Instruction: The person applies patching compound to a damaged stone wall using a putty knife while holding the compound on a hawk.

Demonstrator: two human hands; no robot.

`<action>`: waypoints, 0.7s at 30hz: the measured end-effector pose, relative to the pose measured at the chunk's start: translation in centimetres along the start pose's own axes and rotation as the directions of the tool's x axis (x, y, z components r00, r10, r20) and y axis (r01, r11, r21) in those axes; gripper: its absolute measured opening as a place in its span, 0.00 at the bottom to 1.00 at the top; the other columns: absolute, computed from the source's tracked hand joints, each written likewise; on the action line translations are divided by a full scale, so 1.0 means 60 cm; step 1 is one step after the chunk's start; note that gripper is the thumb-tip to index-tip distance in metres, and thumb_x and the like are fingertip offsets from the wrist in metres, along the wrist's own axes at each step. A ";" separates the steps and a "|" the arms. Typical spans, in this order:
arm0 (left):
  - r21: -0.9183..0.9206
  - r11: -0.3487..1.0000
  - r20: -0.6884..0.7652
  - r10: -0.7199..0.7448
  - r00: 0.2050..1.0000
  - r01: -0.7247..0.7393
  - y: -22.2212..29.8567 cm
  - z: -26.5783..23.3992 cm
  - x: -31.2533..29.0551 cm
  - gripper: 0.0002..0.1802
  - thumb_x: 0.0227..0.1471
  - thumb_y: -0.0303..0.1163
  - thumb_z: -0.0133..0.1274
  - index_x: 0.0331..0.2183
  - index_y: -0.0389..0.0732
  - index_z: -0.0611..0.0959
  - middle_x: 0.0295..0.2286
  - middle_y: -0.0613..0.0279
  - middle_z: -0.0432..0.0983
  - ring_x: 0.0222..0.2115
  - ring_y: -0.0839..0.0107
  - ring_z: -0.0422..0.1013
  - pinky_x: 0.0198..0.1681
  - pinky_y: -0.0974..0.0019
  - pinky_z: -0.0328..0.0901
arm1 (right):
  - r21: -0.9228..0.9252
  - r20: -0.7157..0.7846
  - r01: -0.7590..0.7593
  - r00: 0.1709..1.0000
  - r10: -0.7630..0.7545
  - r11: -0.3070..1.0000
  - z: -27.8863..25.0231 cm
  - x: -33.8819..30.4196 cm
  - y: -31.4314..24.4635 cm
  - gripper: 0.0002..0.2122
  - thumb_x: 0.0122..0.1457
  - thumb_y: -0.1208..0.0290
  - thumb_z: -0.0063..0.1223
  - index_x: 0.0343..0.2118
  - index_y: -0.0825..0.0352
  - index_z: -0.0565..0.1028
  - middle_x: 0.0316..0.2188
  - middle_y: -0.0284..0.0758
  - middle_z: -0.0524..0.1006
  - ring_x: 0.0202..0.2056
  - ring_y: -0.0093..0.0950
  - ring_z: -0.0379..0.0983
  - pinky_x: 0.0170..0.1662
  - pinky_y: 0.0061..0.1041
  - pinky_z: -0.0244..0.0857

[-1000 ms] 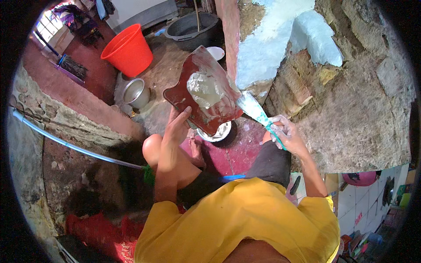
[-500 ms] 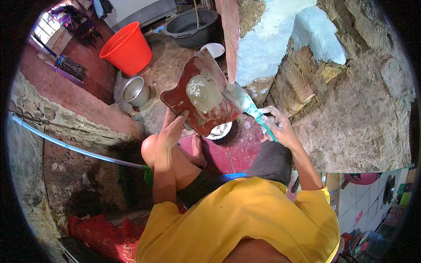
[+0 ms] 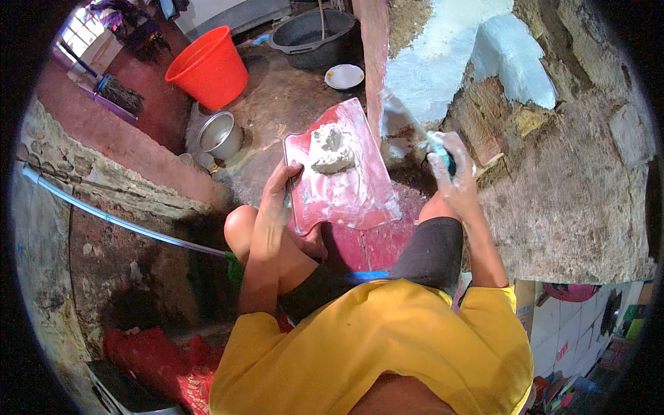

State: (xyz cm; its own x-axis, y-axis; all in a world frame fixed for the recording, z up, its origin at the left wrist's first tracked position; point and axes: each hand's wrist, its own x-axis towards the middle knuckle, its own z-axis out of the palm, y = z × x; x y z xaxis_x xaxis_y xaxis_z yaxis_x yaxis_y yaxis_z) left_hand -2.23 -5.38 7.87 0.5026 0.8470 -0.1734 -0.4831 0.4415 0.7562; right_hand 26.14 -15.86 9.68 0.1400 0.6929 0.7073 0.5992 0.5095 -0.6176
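Observation:
A red board point(image 3: 304, 211), smeared with white, is gripped at its left edge by my left hand point(image 3: 278, 185), the thumb lying on its top face. A thick lump of white putty point(image 3: 333, 148) sits on the board's upper middle. My right hand point(image 3: 455, 169) is wrapped round the turquoise handle of a putty knife point(image 3: 408, 114). The knife's blade, slightly blurred, points up and left beside the wall's edge, apart from the board. I cannot tell whether the blade touches the wall. Pale bluish-white coating point(image 3: 429, 72) covers part of that wall.
Ahead on the floor stand a red bucket point(image 3: 211, 69), a metal pot point(image 3: 221, 136), a black basin point(image 3: 315, 45) and a white plate point(image 3: 344, 77). Bare rough wall point(image 3: 560, 200) rises at the right. A light blue hose point(image 3: 124, 218) runs along the left.
The putty knife has left the board and moved up and right toward the wall. The board has turned and tilted, showing its smeared face more fully and hiding the white bowl below.

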 end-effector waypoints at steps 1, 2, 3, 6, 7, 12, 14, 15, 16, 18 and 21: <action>-0.061 0.997 0.006 -0.041 0.999 0.041 0.001 0.006 0.001 0.23 0.47 0.28 0.47 0.47 0.36 0.68 0.39 0.56 0.71 0.39 0.67 0.70 0.45 0.64 0.65 | -0.155 0.008 0.167 0.986 -0.168 0.974 0.003 0.002 0.009 0.12 0.53 0.77 0.47 0.42 0.67 0.70 0.31 0.37 0.72 0.32 0.32 0.71 0.35 0.27 0.65; -0.134 0.989 -0.002 -0.054 0.999 0.054 -0.004 0.017 -0.004 0.22 0.45 0.28 0.47 0.45 0.36 0.70 0.38 0.54 0.72 0.38 0.65 0.70 0.45 0.63 0.65 | -0.146 0.028 0.158 0.987 -0.156 0.977 0.010 0.002 0.012 0.12 0.50 0.79 0.49 0.40 0.66 0.72 0.34 0.39 0.72 0.35 0.40 0.70 0.38 0.32 0.65; -0.100 0.994 -0.001 -0.049 0.999 0.049 -0.006 0.017 -0.002 0.22 0.44 0.28 0.47 0.45 0.35 0.70 0.38 0.54 0.72 0.38 0.65 0.70 0.45 0.63 0.65 | -0.139 0.045 0.172 0.985 -0.168 0.975 0.017 0.004 0.009 0.13 0.49 0.80 0.50 0.40 0.65 0.73 0.34 0.39 0.72 0.35 0.39 0.70 0.38 0.32 0.65; -0.093 0.993 -0.063 -0.079 0.995 0.073 -0.018 0.015 0.000 0.23 0.43 0.28 0.48 0.45 0.35 0.70 0.39 0.53 0.72 0.38 0.63 0.70 0.46 0.61 0.64 | -0.092 0.066 0.238 0.970 -0.232 0.967 0.044 0.009 0.005 0.17 0.46 0.82 0.53 0.41 0.63 0.73 0.33 0.39 0.72 0.33 0.38 0.70 0.36 0.31 0.65; -0.103 0.993 -0.060 -0.054 0.997 0.048 -0.019 0.016 0.000 0.23 0.43 0.28 0.47 0.45 0.35 0.70 0.39 0.53 0.71 0.38 0.62 0.70 0.46 0.61 0.64 | -0.086 0.074 0.225 0.973 -0.219 0.971 0.049 0.008 0.002 0.17 0.45 0.82 0.53 0.41 0.63 0.73 0.33 0.39 0.72 0.33 0.38 0.70 0.36 0.31 0.65; -0.178 0.983 -0.057 0.034 0.998 -0.044 -0.010 0.016 -0.004 0.23 0.44 0.29 0.47 0.45 0.35 0.70 0.40 0.52 0.71 0.39 0.62 0.70 0.47 0.60 0.64 | -0.021 0.086 0.147 0.986 -0.144 0.989 0.060 -0.023 0.006 0.17 0.46 0.82 0.52 0.42 0.65 0.73 0.33 0.40 0.72 0.33 0.37 0.70 0.35 0.29 0.65; -0.207 0.976 -0.062 0.052 0.997 -0.064 -0.001 0.014 -0.005 0.23 0.44 0.29 0.47 0.46 0.35 0.70 0.41 0.52 0.71 0.40 0.62 0.70 0.47 0.60 0.63 | -0.030 0.099 0.079 0.992 -0.076 0.996 0.054 -0.040 0.003 0.16 0.46 0.83 0.51 0.41 0.66 0.73 0.33 0.41 0.72 0.33 0.37 0.70 0.35 0.29 0.65; -0.221 0.972 -0.070 0.068 0.995 -0.082 0.005 0.013 -0.006 0.23 0.44 0.29 0.47 0.46 0.35 0.69 0.41 0.52 0.71 0.40 0.62 0.69 0.48 0.60 0.63 | -0.043 0.118 0.031 0.993 -0.025 0.999 0.049 -0.051 -0.001 0.16 0.46 0.83 0.51 0.41 0.67 0.73 0.33 0.41 0.72 0.33 0.37 0.70 0.35 0.29 0.65; -0.229 0.969 -0.075 0.081 0.994 -0.096 0.011 0.012 -0.008 0.24 0.44 0.29 0.46 0.46 0.35 0.69 0.41 0.52 0.71 0.40 0.62 0.69 0.48 0.60 0.63 | -0.057 0.136 -0.017 0.990 0.025 0.998 0.044 -0.059 -0.002 0.16 0.46 0.83 0.51 0.41 0.68 0.73 0.33 0.42 0.72 0.33 0.38 0.70 0.35 0.29 0.65; -0.239 0.964 -0.079 0.097 0.992 -0.113 0.017 0.010 -0.010 0.24 0.44 0.29 0.46 0.46 0.35 0.69 0.41 0.52 0.70 0.41 0.62 0.69 0.48 0.60 0.63 | -0.077 0.185 0.043 0.982 -0.028 0.996 0.037 -0.079 0.016 0.14 0.48 0.82 0.50 0.41 0.68 0.72 0.34 0.42 0.72 0.31 0.34 0.72 0.33 0.27 0.66; -0.232 0.966 -0.064 0.102 0.993 -0.115 0.019 0.010 -0.010 0.24 0.45 0.29 0.46 0.47 0.35 0.69 0.42 0.52 0.70 0.42 0.62 0.69 0.48 0.60 0.62 | -0.061 0.117 0.008 0.993 -0.001 0.998 0.039 -0.088 0.021 0.12 0.51 0.81 0.48 0.40 0.69 0.72 0.35 0.41 0.72 0.32 0.32 0.72 0.36 0.27 0.66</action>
State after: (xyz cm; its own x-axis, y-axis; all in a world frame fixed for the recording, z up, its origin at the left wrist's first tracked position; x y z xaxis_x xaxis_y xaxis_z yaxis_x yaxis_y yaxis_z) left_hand -2.66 -5.57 9.18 0.4037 0.9049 -0.1350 -0.6903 0.3981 0.6042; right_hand 24.33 -17.65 4.37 0.0461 0.7474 0.6627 0.6469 0.4832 -0.5900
